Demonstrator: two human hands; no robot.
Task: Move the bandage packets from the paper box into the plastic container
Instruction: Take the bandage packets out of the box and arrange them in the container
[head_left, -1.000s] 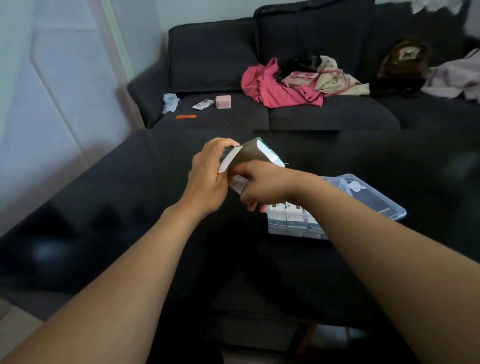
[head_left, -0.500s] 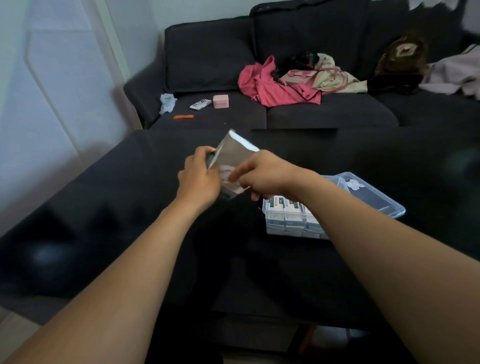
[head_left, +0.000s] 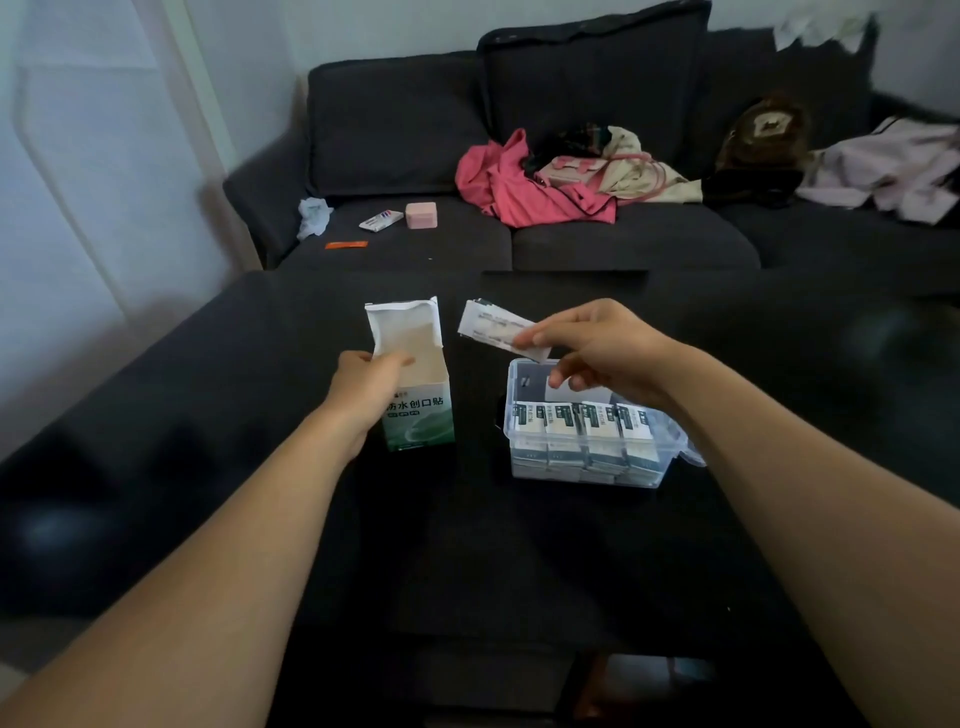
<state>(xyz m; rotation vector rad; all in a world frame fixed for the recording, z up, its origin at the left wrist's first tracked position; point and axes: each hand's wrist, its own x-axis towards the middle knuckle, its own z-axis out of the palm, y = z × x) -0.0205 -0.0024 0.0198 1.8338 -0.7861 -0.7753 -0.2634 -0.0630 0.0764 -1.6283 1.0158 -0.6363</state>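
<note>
A white and green paper box (head_left: 418, 410) stands upright on the black table with its top flap open. My left hand (head_left: 366, 387) grips its left side. My right hand (head_left: 592, 343) pinches a small bunch of white bandage packets (head_left: 496, 328) in the air, just above the far end of the clear plastic container (head_left: 582, 467). Rows of packets (head_left: 582, 421) fill the near part of the container, standing on edge. Its far part looks bare.
The glossy black table (head_left: 467, 545) spreads around both items. The container's clear lid (head_left: 685, 447) hangs at its right side. Behind the table is a dark sofa (head_left: 571, 156) with pink clothes (head_left: 524, 192), a pink case (head_left: 421, 215) and small items.
The box, held tilted in the air between both hands, now stands upright on the table. My right hand has drawn packets out and moved right, above the container.
</note>
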